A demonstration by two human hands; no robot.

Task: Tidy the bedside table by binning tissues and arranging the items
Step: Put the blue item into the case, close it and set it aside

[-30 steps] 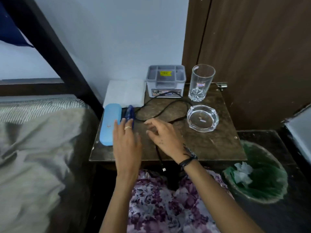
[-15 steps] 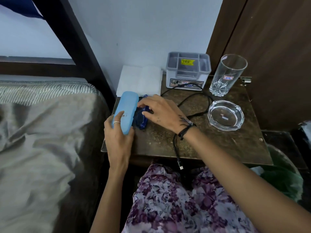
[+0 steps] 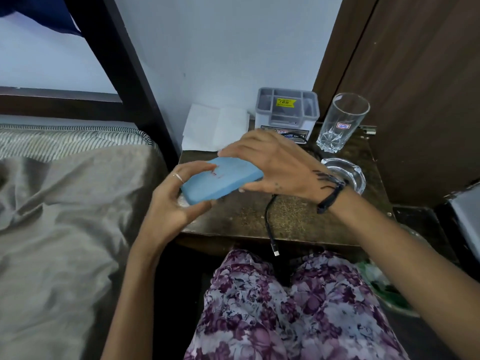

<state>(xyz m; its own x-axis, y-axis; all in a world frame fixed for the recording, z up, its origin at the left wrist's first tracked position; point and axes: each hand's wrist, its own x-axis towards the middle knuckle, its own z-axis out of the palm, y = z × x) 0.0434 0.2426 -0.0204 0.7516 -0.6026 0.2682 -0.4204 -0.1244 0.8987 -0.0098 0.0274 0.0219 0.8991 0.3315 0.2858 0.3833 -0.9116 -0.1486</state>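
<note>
Both my hands hold a light blue case (image 3: 223,181) lifted a little above the left part of the brown bedside table (image 3: 298,216). My left hand (image 3: 176,201) grips its near left end. My right hand (image 3: 275,165) clasps its far right end from above. A black cable (image 3: 268,224) runs across the table, and its plug hangs over the front edge. Folded white tissues (image 3: 215,129) lie at the table's back left. The dark blue item that lay beside the case is hidden.
A grey organiser box (image 3: 287,113) stands at the back, a tall empty glass (image 3: 340,123) to its right, and a glass ashtray (image 3: 348,175) in front of that. A green-lined bin (image 3: 384,287) sits low right. The bed (image 3: 65,203) fills the left.
My left hand picked the blue case up off the table and turned it crosswise. My right hand left the dark blue item and closed on the case's other end. The view swung left.
</note>
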